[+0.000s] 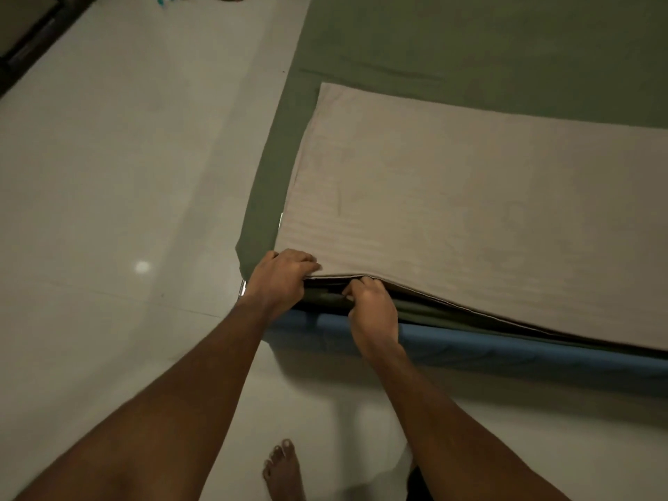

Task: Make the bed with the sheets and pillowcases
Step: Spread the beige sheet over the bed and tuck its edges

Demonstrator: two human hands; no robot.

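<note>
Fingers [305,263] on both hands are curled at the bed [506,352] corner. A green sheet [470,41] covers it; a folded beige sheet [452,211] lies on top. Left hand [280,280] grips its corner, right hand [374,312] pinches a lower layer, likely parting them to unfold.

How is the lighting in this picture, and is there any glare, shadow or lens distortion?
Head view: dim, warm light; a small glare spot on the glossy floor; a soft shadow lies below the blue mattress; straight edges of the beige cloth bow, likely wide-angle distortion; the left hand and right hand look fairly sharp.
</note>
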